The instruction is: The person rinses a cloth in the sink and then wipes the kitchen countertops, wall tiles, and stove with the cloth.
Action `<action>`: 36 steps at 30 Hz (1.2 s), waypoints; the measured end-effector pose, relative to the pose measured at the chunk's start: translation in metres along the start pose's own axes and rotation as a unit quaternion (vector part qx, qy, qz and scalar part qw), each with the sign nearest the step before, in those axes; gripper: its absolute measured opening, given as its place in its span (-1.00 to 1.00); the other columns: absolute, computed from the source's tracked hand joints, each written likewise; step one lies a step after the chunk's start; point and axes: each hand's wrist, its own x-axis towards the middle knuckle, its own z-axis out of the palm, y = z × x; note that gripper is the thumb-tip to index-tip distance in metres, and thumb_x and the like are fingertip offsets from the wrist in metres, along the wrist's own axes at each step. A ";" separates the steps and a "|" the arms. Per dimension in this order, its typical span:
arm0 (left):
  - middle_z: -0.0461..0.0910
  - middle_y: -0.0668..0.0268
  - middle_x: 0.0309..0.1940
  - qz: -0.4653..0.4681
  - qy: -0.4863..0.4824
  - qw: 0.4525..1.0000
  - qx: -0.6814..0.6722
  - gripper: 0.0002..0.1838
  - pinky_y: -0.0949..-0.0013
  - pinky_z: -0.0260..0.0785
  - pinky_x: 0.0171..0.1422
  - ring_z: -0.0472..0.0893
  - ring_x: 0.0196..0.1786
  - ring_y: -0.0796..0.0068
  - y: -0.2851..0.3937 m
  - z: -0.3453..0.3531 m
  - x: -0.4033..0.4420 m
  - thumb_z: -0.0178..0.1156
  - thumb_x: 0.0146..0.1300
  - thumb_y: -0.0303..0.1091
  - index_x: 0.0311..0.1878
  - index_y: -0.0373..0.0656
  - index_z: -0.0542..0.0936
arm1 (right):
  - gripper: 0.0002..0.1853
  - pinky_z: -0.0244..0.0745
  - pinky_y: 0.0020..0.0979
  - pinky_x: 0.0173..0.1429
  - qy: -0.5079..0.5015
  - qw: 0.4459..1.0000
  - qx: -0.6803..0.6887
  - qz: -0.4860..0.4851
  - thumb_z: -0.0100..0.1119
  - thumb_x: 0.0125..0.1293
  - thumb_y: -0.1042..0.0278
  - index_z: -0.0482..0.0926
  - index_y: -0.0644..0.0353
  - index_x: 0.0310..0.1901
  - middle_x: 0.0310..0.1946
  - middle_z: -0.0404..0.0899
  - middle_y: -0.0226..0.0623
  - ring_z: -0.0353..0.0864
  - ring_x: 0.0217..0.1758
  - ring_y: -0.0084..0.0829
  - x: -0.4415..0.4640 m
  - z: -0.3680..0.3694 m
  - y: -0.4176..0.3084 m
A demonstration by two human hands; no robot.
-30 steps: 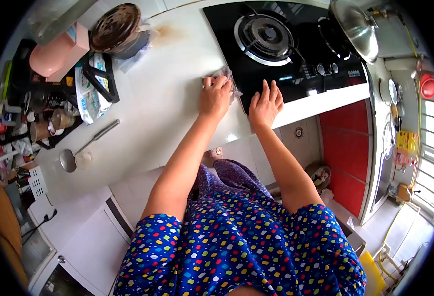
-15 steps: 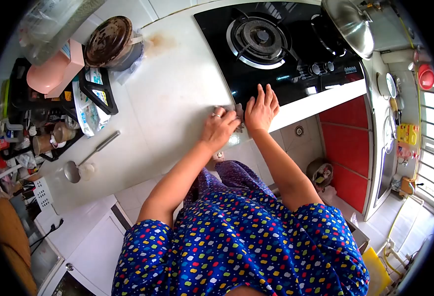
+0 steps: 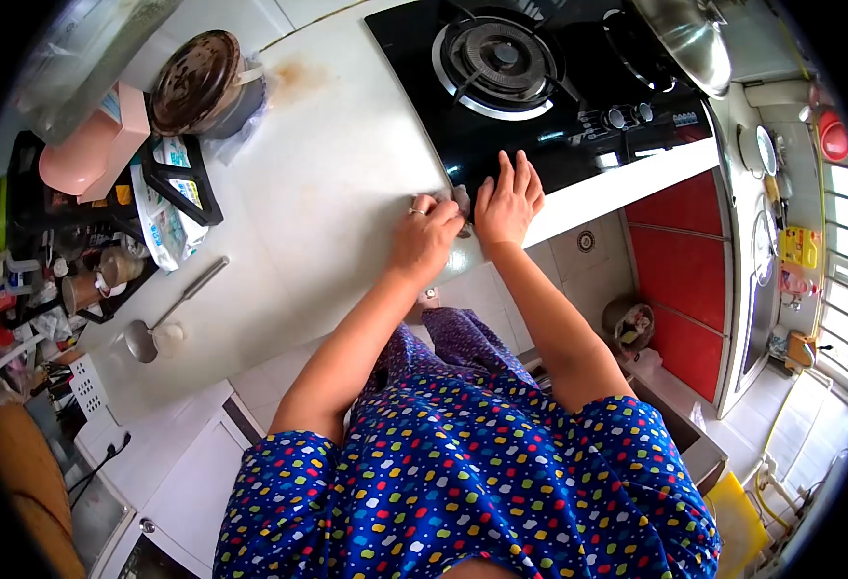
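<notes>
My left hand (image 3: 425, 239), with a ring on one finger, is closed on a crumpled greyish rag (image 3: 462, 201). It presses the rag on the white countertop (image 3: 308, 183), beside the near left corner of the black glass gas stove (image 3: 492, 150). Most of the rag is hidden under the fingers. Just to its right, my right hand (image 3: 509, 207) lies open with fingers stretched out on the stove's front edge, holding nothing.
A burner (image 3: 498, 60) is behind my hands, and a metal lid (image 3: 689, 43) stands at the stove's far right. Leftward are a ladle (image 3: 141, 340), a lidded pot (image 3: 197, 87), a pink container (image 3: 91, 159) and a cluttered black rack (image 3: 120, 227). Red cabinet doors (image 3: 680, 280) are below the stove.
The view has shifted slightly, so the stove and counter appear a little higher and further left. My left hand stays on the rag near the stove's corner. My right hand remains flat on the edge.
</notes>
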 end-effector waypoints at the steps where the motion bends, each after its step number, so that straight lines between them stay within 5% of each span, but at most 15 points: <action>1: 0.56 0.49 -0.12 -0.001 -0.019 1.000 0.005 -0.77 0.23 0.49 0.00 0.50 -0.01 0.26 0.001 -0.003 0.000 0.15 0.07 -0.48 -0.24 0.03 0.70 | -0.49 -0.12 -0.11 0.51 -0.006 1.000 -0.004 0.005 -0.03 0.35 0.18 0.36 0.00 0.33 0.43 0.20 -0.23 0.07 0.49 -0.18 0.001 0.000 0.000; 4: 0.57 0.53 -0.10 0.008 0.022 0.998 0.067 -0.71 0.21 0.50 0.00 0.51 -0.01 0.27 -0.017 -0.012 0.015 0.15 0.08 -0.47 -0.20 0.17 0.71 | -0.49 -0.12 -0.11 0.51 -0.009 1.000 -0.004 0.009 -0.03 0.35 0.17 0.36 -0.01 0.33 0.44 0.19 -0.24 0.06 0.50 -0.18 0.001 0.000 0.001; 7: 0.58 0.51 -0.10 -0.084 0.071 0.990 0.088 -0.71 0.22 0.49 0.00 0.52 -0.02 0.26 -0.029 -0.009 0.036 0.15 0.09 -0.48 -0.19 0.14 0.72 | -0.49 -0.12 -0.10 0.50 -0.009 1.000 -0.003 0.004 -0.04 0.36 0.17 0.36 -0.01 0.33 0.44 0.19 -0.24 0.06 0.50 -0.17 0.001 0.000 0.002; 14: 0.57 0.52 -0.15 0.013 -0.020 1.000 0.010 -0.79 0.25 0.51 -0.08 0.52 -0.08 0.29 0.003 0.003 0.001 0.13 0.06 -0.50 -0.32 0.03 0.69 | -0.50 -0.11 -0.10 0.50 0.007 1.000 0.000 -0.003 -0.03 0.33 0.19 0.39 0.06 0.30 0.41 0.24 -0.18 0.10 0.48 -0.16 0.002 0.002 0.003; 19: 0.58 0.55 -0.15 0.041 0.000 0.999 0.025 -0.79 0.27 0.51 -0.10 0.52 -0.08 0.32 -0.007 -0.010 0.008 0.15 0.07 -0.45 -0.31 0.10 0.71 | -0.50 -0.11 -0.10 0.50 0.000 1.000 -0.003 0.002 -0.03 0.34 0.18 0.38 0.02 0.31 0.42 0.21 -0.21 0.08 0.49 -0.17 0.003 0.000 0.002; 23: 0.59 0.51 -0.14 -0.084 0.058 0.993 0.057 -0.76 0.22 0.47 0.01 0.52 -0.03 0.26 -0.029 -0.011 0.036 0.14 0.10 -0.46 -0.25 0.11 0.72 | -0.50 -0.12 -0.11 0.50 -0.006 1.000 -0.009 0.004 -0.03 0.36 0.17 0.36 -0.01 0.33 0.43 0.20 -0.24 0.07 0.49 -0.17 0.001 -0.001 0.000; 31: 0.58 0.48 -0.11 0.015 -0.042 0.999 -0.004 -0.79 0.28 0.51 -0.01 0.52 -0.04 0.30 0.017 0.001 -0.009 0.14 0.07 -0.46 -0.28 0.01 0.72 | -0.50 -0.12 -0.09 0.49 -0.004 1.000 -0.002 0.006 -0.04 0.33 0.18 0.38 0.05 0.30 0.42 0.21 -0.18 0.08 0.49 -0.17 0.002 -0.001 0.002; 36: 0.59 0.55 -0.11 0.019 0.002 1.000 0.017 -0.76 0.30 0.50 0.00 0.53 -0.04 0.35 0.002 -0.005 -0.001 0.12 0.10 -0.43 -0.28 0.14 0.73 | -0.50 -0.12 -0.09 0.50 -0.008 1.000 0.001 0.008 -0.04 0.34 0.18 0.38 0.05 0.31 0.42 0.22 -0.18 0.08 0.49 -0.18 0.003 -0.002 0.001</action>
